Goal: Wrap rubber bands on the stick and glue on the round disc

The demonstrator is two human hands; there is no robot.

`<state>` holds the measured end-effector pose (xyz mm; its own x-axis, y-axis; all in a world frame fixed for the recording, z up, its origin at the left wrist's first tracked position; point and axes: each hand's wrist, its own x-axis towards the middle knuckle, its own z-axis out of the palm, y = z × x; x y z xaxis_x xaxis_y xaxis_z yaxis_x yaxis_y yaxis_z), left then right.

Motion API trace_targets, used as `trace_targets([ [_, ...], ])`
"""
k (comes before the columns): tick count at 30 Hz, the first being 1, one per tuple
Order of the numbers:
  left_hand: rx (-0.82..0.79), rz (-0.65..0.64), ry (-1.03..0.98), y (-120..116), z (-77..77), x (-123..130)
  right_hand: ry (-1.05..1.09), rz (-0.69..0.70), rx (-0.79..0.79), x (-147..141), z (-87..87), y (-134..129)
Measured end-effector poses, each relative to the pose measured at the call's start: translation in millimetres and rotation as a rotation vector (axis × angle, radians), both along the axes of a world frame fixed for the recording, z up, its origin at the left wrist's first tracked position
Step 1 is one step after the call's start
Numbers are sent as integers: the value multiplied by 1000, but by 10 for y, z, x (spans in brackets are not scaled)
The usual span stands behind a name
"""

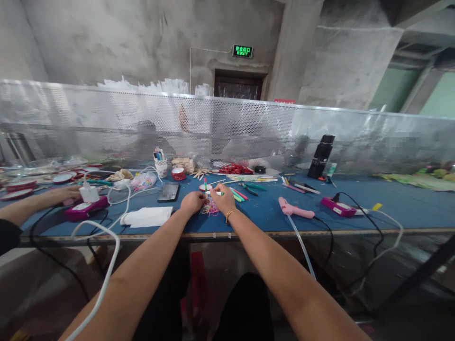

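Right grip pinches a white-and-green marker, long axis crosswise, above the blue surface. Left grip adjoins an upright striped stick; its closure cannot be determined. Open room extends rightward to the glue gun.

1. Both bare forearms, left and right, reach forward from the lower edge and converge.
2. The left hand is back up, its fingers curled inward toward the right; its fingertips are too small to read clearly.
3. The right hand angles toward the left one, thumb and forefinger drawn together in a pinch.
4. The hands are close together, with both wrists low, near the worktop.
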<state>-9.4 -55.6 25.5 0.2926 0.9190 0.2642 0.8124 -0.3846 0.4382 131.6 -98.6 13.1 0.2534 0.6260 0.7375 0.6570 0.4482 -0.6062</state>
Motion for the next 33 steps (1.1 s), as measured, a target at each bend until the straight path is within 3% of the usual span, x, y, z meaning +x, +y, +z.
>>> trace_targets([
  [11,11,-6,17,17,-5,-2,47,-86,-24,3,31,-34],
  [33,25,-28,52,33,-10,-15,44,-62,-29,-6,27,-29],
])
